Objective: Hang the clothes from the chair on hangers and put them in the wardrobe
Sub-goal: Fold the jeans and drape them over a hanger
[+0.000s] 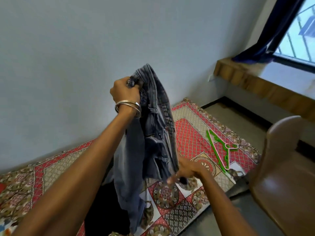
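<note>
Head view shows the left hand (pixel 125 90) raised, its fingers curled tight round the bunched waistband of a pair of grey-blue jeans (pixel 150 133). Two metal bangles (pixel 127 106) sit at that wrist. The right hand (pixel 185 171) is lower, pinching the other end of the waistband edge between thumb and fingers; something small and dark shows at its fingertips, too blurred to tell what. Between the two grips the waistband runs taut on a slant, upper end at the left hand, lower end at the right. The rest of the jeans hang down below the left hand and beside the left forearm, the legs falling toward the patterned bedspread (pixel 190 126).

On the bedspread, to the right of the jeans and well apart from them, lie green and pink hangers (pixel 219 147), stacked together. A dark garment (pixel 105 210) lies on the bedspread beneath the hanging jeans. Right of the bedspread stands a brown plastic chair (pixel 283 167). Beyond the bedspread a dark blue curtain (pixel 276 31) hangs at a barred window (pixel 300 36).
</note>
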`<action>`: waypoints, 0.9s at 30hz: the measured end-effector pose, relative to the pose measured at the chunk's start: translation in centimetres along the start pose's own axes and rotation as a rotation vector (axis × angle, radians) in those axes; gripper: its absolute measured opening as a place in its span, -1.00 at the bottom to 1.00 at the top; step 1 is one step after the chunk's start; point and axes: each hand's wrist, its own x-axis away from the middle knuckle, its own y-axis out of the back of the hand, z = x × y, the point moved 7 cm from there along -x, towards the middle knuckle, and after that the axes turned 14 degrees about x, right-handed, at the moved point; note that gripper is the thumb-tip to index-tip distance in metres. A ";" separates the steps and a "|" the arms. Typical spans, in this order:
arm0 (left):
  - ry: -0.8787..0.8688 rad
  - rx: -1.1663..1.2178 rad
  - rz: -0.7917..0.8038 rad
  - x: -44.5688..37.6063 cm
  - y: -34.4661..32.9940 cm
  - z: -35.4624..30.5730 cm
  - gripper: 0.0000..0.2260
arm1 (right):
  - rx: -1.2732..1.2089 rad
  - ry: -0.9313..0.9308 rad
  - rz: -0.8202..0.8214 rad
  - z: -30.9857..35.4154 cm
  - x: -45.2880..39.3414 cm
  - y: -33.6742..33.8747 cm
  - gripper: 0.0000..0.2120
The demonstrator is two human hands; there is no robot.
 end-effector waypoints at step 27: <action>-0.031 0.003 0.313 -3.4 0.7 -8.4 -0.76 | -1.012 0.286 -1.014 9.8 6.9 26.4 -0.76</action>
